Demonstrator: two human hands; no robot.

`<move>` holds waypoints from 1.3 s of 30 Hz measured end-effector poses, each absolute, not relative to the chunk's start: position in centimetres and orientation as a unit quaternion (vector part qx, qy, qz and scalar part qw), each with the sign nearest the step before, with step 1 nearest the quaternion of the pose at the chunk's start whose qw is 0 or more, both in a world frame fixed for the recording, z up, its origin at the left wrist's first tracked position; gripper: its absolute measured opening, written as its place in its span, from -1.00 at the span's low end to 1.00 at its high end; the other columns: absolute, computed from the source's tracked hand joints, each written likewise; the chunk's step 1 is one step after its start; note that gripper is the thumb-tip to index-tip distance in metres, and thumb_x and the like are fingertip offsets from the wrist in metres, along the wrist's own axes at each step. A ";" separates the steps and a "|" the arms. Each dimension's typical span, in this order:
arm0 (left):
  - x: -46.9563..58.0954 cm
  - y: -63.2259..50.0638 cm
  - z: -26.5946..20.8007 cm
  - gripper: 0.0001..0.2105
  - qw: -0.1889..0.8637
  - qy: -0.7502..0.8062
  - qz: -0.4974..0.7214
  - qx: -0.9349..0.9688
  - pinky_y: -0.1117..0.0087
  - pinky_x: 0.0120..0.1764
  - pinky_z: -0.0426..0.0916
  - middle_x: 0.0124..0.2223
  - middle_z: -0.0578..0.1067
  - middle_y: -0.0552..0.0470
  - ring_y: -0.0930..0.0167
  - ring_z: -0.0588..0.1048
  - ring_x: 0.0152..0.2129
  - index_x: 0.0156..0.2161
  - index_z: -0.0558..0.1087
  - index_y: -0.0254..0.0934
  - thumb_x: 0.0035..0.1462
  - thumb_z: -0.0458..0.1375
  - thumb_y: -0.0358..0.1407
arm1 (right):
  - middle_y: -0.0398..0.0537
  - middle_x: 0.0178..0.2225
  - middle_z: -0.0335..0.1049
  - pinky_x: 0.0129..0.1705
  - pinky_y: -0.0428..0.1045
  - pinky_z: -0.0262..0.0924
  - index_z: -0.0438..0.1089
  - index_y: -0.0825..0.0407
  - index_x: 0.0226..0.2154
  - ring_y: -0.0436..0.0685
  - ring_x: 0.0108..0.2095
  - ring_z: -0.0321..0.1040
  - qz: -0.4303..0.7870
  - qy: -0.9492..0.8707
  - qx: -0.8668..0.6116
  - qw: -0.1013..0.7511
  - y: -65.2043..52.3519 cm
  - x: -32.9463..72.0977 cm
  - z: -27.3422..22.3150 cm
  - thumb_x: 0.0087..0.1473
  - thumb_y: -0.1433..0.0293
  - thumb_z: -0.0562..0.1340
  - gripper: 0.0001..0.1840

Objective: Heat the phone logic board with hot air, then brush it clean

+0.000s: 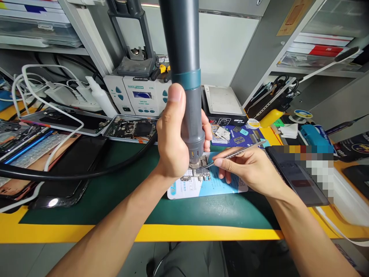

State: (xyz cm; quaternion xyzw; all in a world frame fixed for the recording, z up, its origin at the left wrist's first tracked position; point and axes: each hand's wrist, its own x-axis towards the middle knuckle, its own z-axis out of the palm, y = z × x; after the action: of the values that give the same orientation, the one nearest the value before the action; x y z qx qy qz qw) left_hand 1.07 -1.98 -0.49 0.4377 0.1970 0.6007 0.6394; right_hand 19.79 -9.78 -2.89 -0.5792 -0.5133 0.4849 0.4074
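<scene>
My left hand (173, 134) is wrapped round the dark grey handle of a hot air gun (183, 42), held upright with its metal nozzle pointing down. Right below the nozzle lies a small phone circuit board (201, 174), partly hidden by it. The board rests on a white and blue card (225, 184) on the green mat. Between thumb and fingers, my right hand (245, 167) pinches slim metal tweezers (245, 149). Their tips reach the board close beside the nozzle; whether they grip any part there is too small to tell.
Behind stands a white hot air station (138, 96), with a heating plate (223, 102) to its right. A thick black hose (86, 177) crosses the mat at left, over dark phone screens (66, 165). An opened phone (131, 127) lies at the back; a tablet-like panel (300, 181) sits at right.
</scene>
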 end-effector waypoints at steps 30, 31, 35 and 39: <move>2.1 -3.0 -0.9 -0.19 0.643 0.178 0.592 0.452 0.34 -0.57 0.41 -0.52 0.54 0.00 0.41 0.51 -0.65 -0.45 0.52 -0.23 0.38 0.17 0.53 | 0.10 -0.46 0.69 -0.65 -0.02 0.32 0.73 -0.02 -0.57 0.12 -0.57 0.48 0.456 -0.539 -0.588 0.394 -9.9 19.6 -2.8 0.03 -0.21 0.74 -0.36; 2.1 -2.9 -1.0 -0.18 0.643 0.177 0.591 0.453 0.34 -0.57 0.41 -0.52 0.54 -0.01 0.41 0.51 -0.65 -0.45 0.52 -0.23 0.38 0.16 0.55 | 0.10 -0.45 0.69 -0.67 -0.02 0.30 0.73 -0.02 -0.58 0.12 -0.58 0.46 0.457 -0.538 -0.589 0.393 -9.9 19.7 -2.9 0.03 -0.21 0.74 -0.35; 2.1 -2.5 -1.2 -0.17 0.640 0.178 0.591 0.457 0.30 -0.57 0.42 -0.52 0.54 -0.02 0.40 0.50 -0.65 -0.43 0.55 -0.21 0.37 0.13 0.57 | 0.10 -0.45 0.71 -0.67 -0.02 0.31 0.74 -0.02 -0.56 0.11 -0.59 0.45 0.456 -0.538 -0.589 0.394 -9.8 19.6 -2.9 0.03 -0.21 0.74 -0.37; 2.0 -2.1 -1.2 -0.19 0.635 0.187 0.591 0.461 0.27 -0.57 0.41 -0.53 0.54 -0.02 0.39 0.49 -0.66 -0.45 0.56 -0.19 0.31 0.20 0.58 | 0.10 -0.45 0.71 -0.66 -0.02 0.33 0.73 -0.02 -0.57 0.11 -0.60 0.46 0.454 -0.538 -0.590 0.396 -9.7 19.5 -3.0 0.02 -0.22 0.74 -0.35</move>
State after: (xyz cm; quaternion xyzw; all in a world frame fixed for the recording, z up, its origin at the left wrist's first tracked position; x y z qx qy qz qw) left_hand 2.00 -2.06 -1.23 0.4612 0.1869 0.5913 0.6346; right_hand 19.49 -9.72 -3.01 -0.5897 -0.5380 0.4542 0.3957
